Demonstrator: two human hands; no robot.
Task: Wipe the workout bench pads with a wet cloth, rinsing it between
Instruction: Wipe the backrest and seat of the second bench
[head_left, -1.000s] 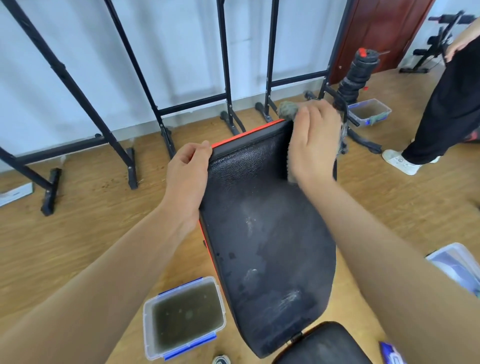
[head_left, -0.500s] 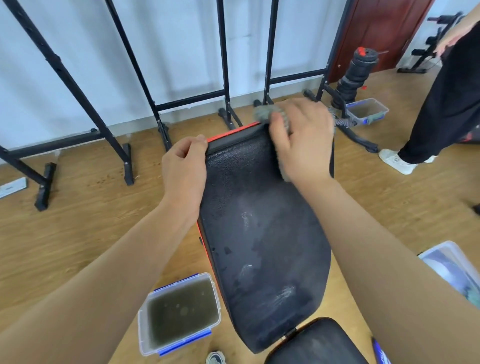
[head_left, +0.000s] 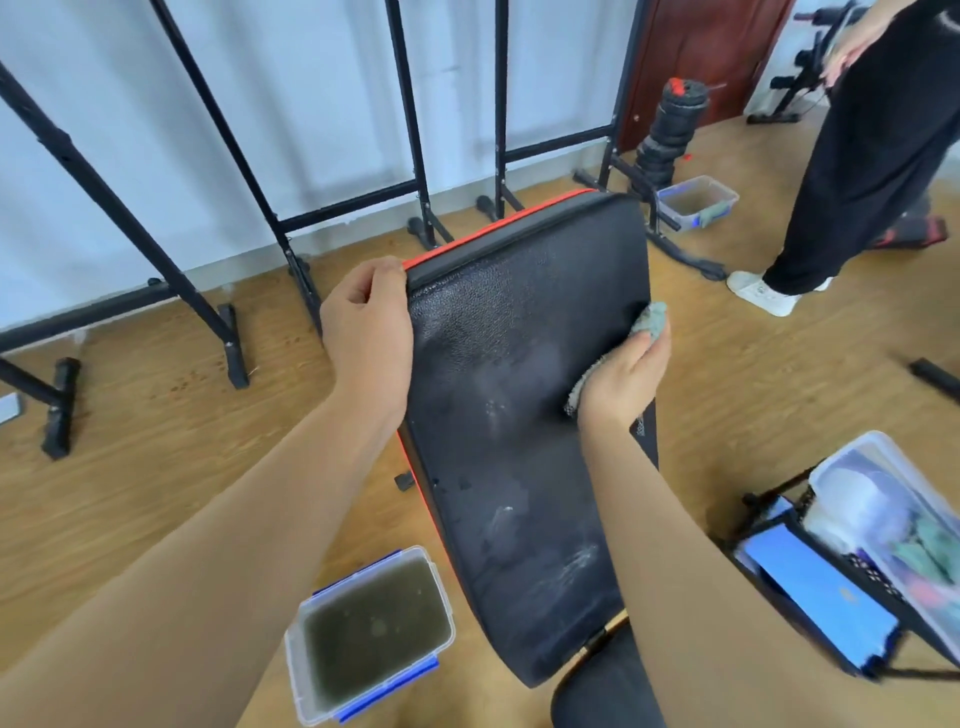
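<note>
Right fingers (head_left: 641, 349) grip cloth (head_left: 652, 321), left fingers (head_left: 375, 285) grip pad (head_left: 514, 426); tub (head_left: 292, 670) holds murky water (head_left: 374, 631).

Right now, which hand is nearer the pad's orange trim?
Left. Left hand grips the pad at its orange trim; right hand holds the cloth at the opposite edge.

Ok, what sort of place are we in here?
Likely a small gym or workout room: a padded bench, black steel racks along the wall, and stacked weight plates near the door.
</note>
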